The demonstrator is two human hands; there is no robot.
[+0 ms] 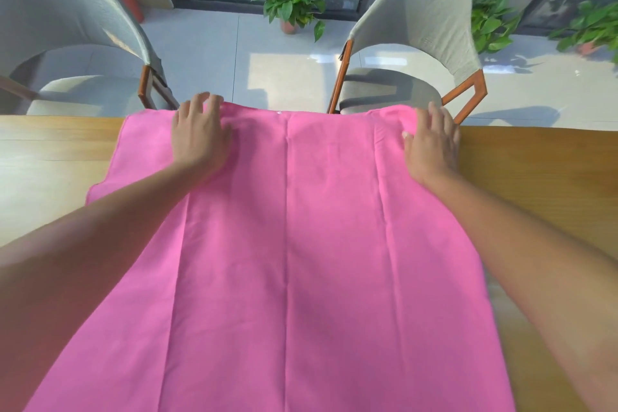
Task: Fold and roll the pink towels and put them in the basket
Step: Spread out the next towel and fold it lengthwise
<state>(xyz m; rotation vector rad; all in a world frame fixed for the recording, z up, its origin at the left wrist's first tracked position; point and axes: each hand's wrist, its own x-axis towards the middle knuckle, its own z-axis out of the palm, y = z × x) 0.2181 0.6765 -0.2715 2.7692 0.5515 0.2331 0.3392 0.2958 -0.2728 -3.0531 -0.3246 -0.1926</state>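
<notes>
Pink towel (287, 244) spread flat over wooden tabletop (535, 170), far edge reaching the tabletop's far edge, bare wood free on both sides. Left hand (200, 137) and right hand (431, 147) rest on the far corners, each grip wide, fingers slightly bent, pressing cloth. Smooth thin fabric with lengthwise fold creases. Two grey padded chairs (424, 27) beyond, close to the edge.
</notes>
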